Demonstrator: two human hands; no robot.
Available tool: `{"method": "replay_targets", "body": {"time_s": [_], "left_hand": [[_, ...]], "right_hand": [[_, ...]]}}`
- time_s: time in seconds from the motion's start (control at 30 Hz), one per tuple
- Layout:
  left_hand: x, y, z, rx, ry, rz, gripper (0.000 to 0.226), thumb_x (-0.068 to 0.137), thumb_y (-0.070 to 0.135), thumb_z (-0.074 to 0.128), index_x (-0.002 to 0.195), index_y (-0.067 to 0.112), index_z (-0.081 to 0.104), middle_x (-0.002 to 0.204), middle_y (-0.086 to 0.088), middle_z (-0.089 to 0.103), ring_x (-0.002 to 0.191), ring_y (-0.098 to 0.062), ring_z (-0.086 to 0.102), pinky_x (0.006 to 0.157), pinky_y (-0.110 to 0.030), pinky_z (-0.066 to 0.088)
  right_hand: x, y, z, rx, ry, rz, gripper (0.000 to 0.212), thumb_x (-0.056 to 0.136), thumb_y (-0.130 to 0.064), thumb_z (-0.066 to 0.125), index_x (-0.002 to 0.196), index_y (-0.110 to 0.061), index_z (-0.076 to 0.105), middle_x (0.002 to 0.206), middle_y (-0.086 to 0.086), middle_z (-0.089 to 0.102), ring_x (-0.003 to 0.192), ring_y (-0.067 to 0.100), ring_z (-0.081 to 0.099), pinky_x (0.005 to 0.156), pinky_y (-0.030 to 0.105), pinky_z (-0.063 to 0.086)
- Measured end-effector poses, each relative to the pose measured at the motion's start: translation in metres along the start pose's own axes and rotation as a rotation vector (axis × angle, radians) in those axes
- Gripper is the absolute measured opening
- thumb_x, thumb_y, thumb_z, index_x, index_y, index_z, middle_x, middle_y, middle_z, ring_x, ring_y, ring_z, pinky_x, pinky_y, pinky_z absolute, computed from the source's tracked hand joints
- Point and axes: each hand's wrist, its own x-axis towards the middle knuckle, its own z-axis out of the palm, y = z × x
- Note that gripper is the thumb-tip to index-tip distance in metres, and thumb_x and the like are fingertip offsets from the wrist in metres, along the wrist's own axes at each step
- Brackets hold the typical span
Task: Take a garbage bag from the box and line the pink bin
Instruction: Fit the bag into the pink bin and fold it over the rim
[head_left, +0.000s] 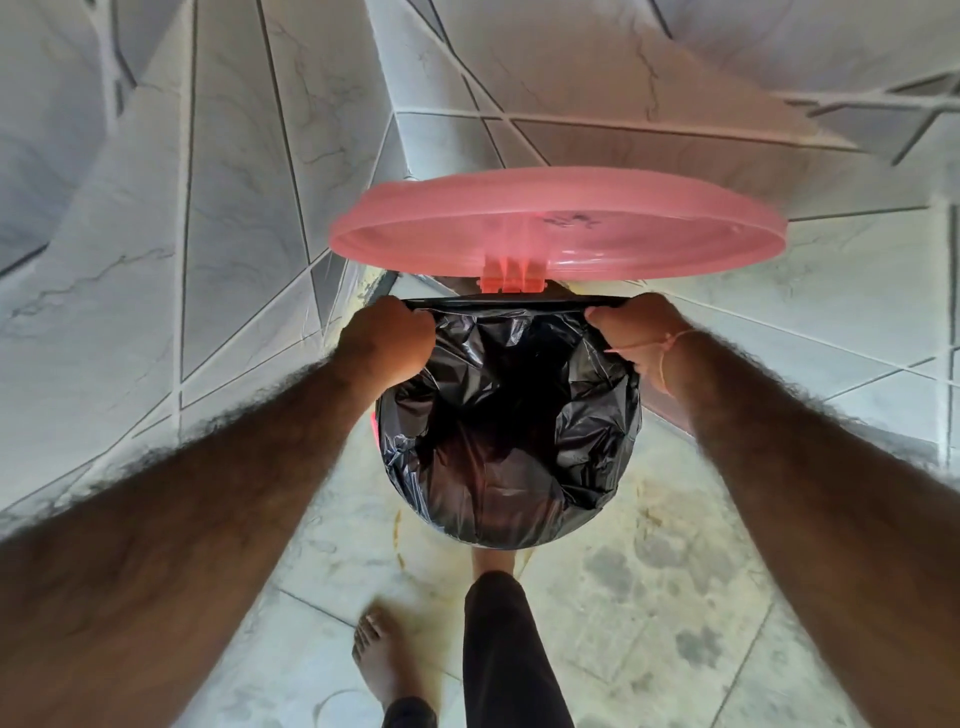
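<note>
With lid (558, 228) raised, I note black garbage bag (511, 431) inside pink bin (660, 402). Left hand (387, 340), right hand (631, 332) clenched on far hem, level, equally near; rear rim straight beyond.

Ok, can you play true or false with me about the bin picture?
1. The round pink plastic lid is standing open. True.
2. The crinkly black plastic garbage bag lies flat on the floor. False: it sits inside the bin, its mouth spread open.
3. Both hands grip the bag's far edge, left hand and right hand. True.
4. The person wears shoes. False: the bare foot shows toes.
</note>
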Motion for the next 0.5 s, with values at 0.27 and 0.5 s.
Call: {"method": "replay_targets", "body": {"time_s": [0.27, 0.5], "left_hand": [[0.006, 0.013, 0.006, -0.362, -0.067, 0.199, 0.034, 0.1, 0.023, 0.04, 0.129, 0.022, 0.057, 0.135, -0.009, 0.058, 0.087, -0.016, 0.061, 0.067, -0.025, 0.041], [0.021, -0.026, 0.011, -0.6, -0.222, -0.138, 0.045, 0.09, 0.05, 0.046, 0.096, 0.013, 0.07, 0.101, -0.005, 0.072, 0.095, -0.021, 0.063, 0.082, -0.036, 0.039]], "right_hand": [[-0.002, 0.003, 0.015, 0.01, 0.109, -0.418, 0.031, 0.092, -0.028, 0.052, 0.103, -0.005, 0.071, 0.112, 0.021, 0.071, 0.109, 0.038, 0.062, 0.097, 0.045, 0.049], [0.011, 0.044, 0.01, -0.157, -0.028, -0.267, 0.039, 0.103, -0.026, 0.035, 0.118, 0.003, 0.057, 0.087, 0.024, 0.064, 0.093, 0.039, 0.064, 0.075, 0.033, 0.045]]}}
